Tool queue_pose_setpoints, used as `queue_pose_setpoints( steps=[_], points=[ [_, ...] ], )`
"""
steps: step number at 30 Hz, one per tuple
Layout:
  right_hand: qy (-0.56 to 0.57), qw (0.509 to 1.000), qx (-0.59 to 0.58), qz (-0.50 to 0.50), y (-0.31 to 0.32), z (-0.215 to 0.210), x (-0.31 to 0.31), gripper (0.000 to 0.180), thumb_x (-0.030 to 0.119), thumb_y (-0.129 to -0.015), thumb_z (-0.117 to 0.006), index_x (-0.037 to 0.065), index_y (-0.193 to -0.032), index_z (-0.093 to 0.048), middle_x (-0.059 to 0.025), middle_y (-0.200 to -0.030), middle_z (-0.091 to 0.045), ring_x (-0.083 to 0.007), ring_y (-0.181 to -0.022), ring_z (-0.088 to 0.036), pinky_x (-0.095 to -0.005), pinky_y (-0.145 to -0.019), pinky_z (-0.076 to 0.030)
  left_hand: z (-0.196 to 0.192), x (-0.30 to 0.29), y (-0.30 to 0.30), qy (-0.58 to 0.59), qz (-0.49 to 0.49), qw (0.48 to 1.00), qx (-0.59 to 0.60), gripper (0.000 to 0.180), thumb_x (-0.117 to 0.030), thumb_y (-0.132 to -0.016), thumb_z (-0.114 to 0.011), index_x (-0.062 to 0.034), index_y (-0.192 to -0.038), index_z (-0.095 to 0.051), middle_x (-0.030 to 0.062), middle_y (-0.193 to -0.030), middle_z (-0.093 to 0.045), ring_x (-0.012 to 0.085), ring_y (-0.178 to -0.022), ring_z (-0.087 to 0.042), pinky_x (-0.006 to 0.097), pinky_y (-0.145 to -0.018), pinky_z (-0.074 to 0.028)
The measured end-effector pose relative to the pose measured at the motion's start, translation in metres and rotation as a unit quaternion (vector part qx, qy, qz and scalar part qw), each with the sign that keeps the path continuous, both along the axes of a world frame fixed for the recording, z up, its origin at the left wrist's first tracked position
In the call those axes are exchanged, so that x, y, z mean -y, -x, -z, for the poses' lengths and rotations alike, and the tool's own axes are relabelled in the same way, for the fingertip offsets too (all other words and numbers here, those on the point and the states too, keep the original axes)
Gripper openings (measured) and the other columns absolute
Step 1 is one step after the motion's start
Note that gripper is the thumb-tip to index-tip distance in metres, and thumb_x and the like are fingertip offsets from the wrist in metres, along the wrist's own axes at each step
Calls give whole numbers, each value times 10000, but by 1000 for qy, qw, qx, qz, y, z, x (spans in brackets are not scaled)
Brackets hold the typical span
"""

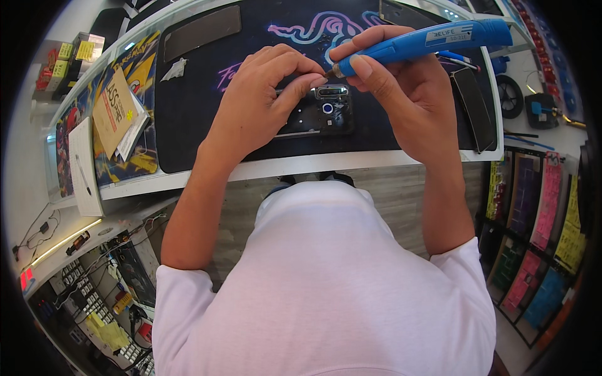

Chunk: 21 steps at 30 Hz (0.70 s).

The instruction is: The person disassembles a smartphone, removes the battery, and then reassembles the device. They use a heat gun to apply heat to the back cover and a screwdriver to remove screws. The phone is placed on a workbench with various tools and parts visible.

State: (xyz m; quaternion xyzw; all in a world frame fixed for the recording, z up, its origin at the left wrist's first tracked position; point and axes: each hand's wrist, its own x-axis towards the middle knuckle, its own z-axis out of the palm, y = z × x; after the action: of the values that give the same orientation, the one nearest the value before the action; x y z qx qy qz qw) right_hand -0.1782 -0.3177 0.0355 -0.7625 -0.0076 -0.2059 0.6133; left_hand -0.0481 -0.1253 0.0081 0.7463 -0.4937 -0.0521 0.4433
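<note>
My right hand (407, 94) is wrapped round a blue electric screwdriver (433, 42), held tilted with its narrow end pointing left and down. At that narrow end, my left hand (263, 94) has its thumb and forefinger pinched together; whatever lies between them is too small to make out. Below both hands a dark phone (342, 119) lies on the black mat (194, 125), back side up. Its camera strip (332, 93) and a round sensor spot show, while my left hand covers part of its left side.
A dark flat panel (204, 32) and a crumpled white scrap (174, 70) lie at the mat's far left. Another dark phone-shaped piece (473, 109) rests at the right edge, near pen-like tools (456, 58). Booklets (119, 116) and a notepad with a pen (84, 169) lie left.
</note>
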Motion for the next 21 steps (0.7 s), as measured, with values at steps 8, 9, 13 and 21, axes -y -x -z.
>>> queue_pose_setpoints(
  steps=[8, 9, 13, 21],
  points=[
    [104, 988, -113, 14, -6, 2, -2, 276, 191, -1061, -713, 23, -1269, -645, -73, -1117, -760, -126, -1000, -715, -275, -881, -579, 17, -5, -6, -62, 43, 997, 20, 172, -100, -1018, -667, -41, -1157, -750, 98, -1276, -686, 286, -1340, -556, 409, -1145, -440],
    [119, 987, -105, 14, -7, 3, -2, 278, 197, -1059, -717, 22, -1264, -648, -72, -1110, -762, -127, -991, -717, -278, -877, -578, 19, -6, -6, -70, 46, 996, 29, 178, -89, -1017, -659, -40, -1161, -751, 100, -1295, -680, 295, -1362, -546, 417, -1162, -435],
    [163, 982, -96, 13, -11, 4, -3, 281, 212, -1052, -726, 21, -1247, -658, -68, -1085, -769, -129, -957, -724, -289, -870, -578, 22, -7, -7, -67, 49, 995, 47, 199, -78, -1010, -654, -35, -1177, -751, 106, -1292, -686, 306, -1375, -539, 428, -1166, -436],
    [192, 975, -111, 9, -15, 2, -6, 270, 207, -1050, -726, 19, -1235, -669, -68, -1073, -771, -136, -937, -726, -295, -866, -579, 23, -8, -9, -65, 48, 995, 58, 213, -82, -1003, -657, -32, -1186, -752, 114, -1294, -688, 310, -1344, -553, 432, -1148, -447]
  ],
)
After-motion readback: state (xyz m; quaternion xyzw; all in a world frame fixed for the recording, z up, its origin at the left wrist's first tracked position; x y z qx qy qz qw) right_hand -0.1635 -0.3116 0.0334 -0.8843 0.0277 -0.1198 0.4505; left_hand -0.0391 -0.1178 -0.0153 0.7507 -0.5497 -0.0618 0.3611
